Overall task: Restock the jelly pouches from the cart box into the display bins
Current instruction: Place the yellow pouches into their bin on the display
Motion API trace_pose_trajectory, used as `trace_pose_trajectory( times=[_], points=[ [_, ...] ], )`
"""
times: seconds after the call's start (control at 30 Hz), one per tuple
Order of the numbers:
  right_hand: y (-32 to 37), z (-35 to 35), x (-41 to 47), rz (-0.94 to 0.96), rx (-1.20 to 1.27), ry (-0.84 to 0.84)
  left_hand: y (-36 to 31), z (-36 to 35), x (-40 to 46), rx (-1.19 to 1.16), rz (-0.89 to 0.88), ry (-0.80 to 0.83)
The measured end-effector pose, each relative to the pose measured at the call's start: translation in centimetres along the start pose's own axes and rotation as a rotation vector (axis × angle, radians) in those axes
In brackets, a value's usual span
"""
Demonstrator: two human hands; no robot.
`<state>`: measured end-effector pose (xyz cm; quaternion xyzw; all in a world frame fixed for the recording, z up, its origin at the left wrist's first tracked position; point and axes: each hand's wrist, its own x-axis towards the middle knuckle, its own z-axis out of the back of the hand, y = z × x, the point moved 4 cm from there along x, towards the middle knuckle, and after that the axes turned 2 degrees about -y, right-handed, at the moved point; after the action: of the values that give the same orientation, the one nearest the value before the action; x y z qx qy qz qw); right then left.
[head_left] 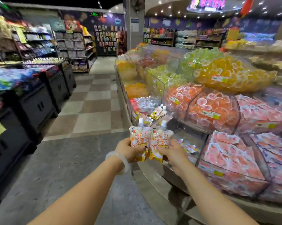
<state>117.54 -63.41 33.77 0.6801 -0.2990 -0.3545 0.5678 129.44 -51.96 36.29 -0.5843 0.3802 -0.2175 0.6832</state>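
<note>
Head view: I see my left hand (126,149) gripping one orange-and-white jelly pouch (139,140) by its lower part, fingers curled round it, and my right hand (171,153) gripping a second jelly pouch (159,142) the same way. I hold the two pouches upright and side by side, edges touching, white spouts up, just in front of the curved display stand (155,174). A pale bangle (119,157) sits on my left wrist.

Just beyond the spouts is a clear display bin (159,101) holding more pouches of the same kind, lying tilted and loosely heaped. To its right are bins of orange jelly cups (210,108); above those, heaps of yellow jelly cups (231,75) and green jelly cups (168,75). Nearest on my right lie bins of pink packets (229,156).

On my left a checkered floor (91,101) runs down an aisle between the stand and black display counters (34,108), with stocked shelves (75,46) beyond. The cart box is not in sight.
</note>
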Motion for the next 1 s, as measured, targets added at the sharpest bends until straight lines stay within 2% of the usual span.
trace_pose_trajectory(
  times=[0.23,0.43,0.73,0.83,1.0],
  points=[
    [-1.1,-6.2,9.8,-0.084,-0.005,0.073,0.1,5.7,9.0,-0.041,0.057,-0.085],
    [-0.6,-11.0,17.9,-0.048,0.004,0.064,-1.0,9.9,18.8,-0.022,0.061,-0.084],
    [1.0,-13.9,28.6,-0.016,-0.067,-0.242,-4.2,11.9,35.1,0.064,0.02,0.073],
    [-0.2,-12.7,30.6,-0.057,-0.169,-0.375,-3.0,10.1,39.2,0.144,0.062,0.195],
    [-1.3,-8.8,35.5,-0.131,-0.108,-0.608,-2.9,4.9,45.8,0.234,0.054,0.301]
  ],
)
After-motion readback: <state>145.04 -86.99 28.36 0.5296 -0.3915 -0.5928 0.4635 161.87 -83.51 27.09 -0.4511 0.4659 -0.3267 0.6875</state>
